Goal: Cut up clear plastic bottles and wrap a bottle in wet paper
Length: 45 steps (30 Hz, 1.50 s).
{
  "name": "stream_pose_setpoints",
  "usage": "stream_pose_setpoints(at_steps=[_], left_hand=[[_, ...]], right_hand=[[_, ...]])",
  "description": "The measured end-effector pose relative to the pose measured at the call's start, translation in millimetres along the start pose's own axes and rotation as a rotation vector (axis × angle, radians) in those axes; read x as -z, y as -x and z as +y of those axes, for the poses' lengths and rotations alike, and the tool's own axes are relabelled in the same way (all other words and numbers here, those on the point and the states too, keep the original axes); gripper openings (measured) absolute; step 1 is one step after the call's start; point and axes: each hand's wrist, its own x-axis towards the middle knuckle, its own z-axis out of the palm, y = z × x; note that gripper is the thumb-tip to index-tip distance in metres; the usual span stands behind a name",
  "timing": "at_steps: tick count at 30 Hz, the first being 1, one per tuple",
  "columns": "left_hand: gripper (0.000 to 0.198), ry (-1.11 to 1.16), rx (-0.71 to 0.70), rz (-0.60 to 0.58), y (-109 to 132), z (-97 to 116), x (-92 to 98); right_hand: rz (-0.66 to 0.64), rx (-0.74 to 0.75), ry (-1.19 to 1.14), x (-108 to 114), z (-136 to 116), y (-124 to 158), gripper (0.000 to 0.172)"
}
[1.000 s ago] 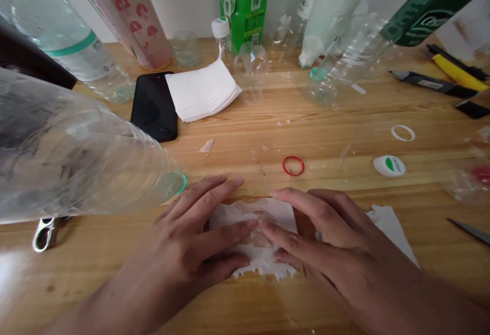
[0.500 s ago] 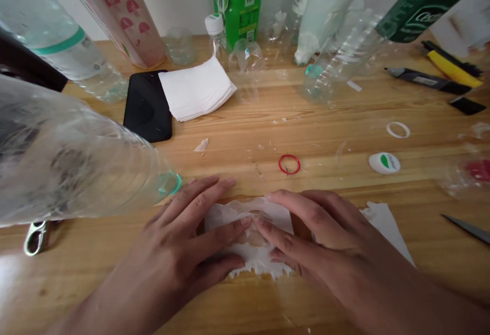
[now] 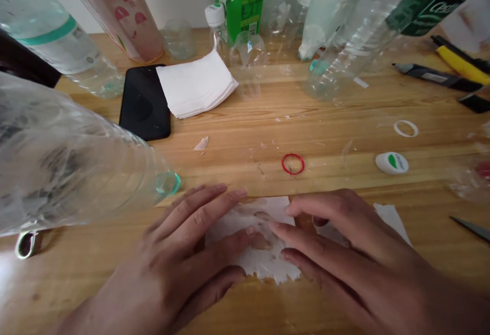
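A torn sheet of white tissue (image 3: 273,268) lies flat on the wooden table in front of me, with damp, see-through patches and a ragged near edge. My left hand (image 3: 191,245) rests on its left part, fingers stretched out and apart. Over the right edge, my right hand (image 3: 340,243) has its fingers spread, the fingertips at the tissue. Neither hand grips anything. Another piece of white tissue (image 3: 392,220) shows partly from behind my right hand. Beyond the hands lies a red ring (image 3: 293,164).
A large clear bottle (image 3: 95,161) lies close at left. Behind are a black phone (image 3: 145,102), a stack of white tissues (image 3: 197,82) and several upright bottles. At right are a white cap (image 3: 392,163), a white ring (image 3: 406,128), a pointed blade (image 3: 470,226) and a utility knife (image 3: 432,75).
The fingertips, which met at the middle of the tissue, have drawn apart, the right hand shifting right. The tissue's middle now looks flatter and more exposed. The view has shifted slightly.
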Motion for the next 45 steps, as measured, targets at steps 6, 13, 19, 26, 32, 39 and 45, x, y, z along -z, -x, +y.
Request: stream_pose_setpoints(at_steps=[6,13,19,26,32,39,45], left_hand=[[0.04,-0.035,-0.003,0.01,-3,0,-1.1],[0.033,-0.037,0.005,0.011,-6,-1,-2.6],[0.035,-0.036,-0.039,-0.009,-4,-3,-0.7],[0.041,-0.01,-0.036,-0.035,-5,-5,-2.0],[0.05,0.082,0.002,-0.082,-5,-8,4.5],[0.042,0.192,0.147,-0.099,-2,-6,8.5],[0.043,0.122,0.052,-0.09,-6,-6,1.1]], right_hand=[[-0.057,0.085,0.012,-4,1,2,0.039],[0.01,0.1,0.051,-17,-1,1,0.043],[-0.104,0.121,0.064,-12,-1,6,0.046],[-0.047,0.06,-0.052,-3,0,3,0.035],[-0.072,0.005,-0.074,-2,-5,2,0.035],[-0.035,-0.077,-0.078,-3,-5,7,0.032],[-0.028,-0.057,-0.06,-4,-4,8,0.033]])
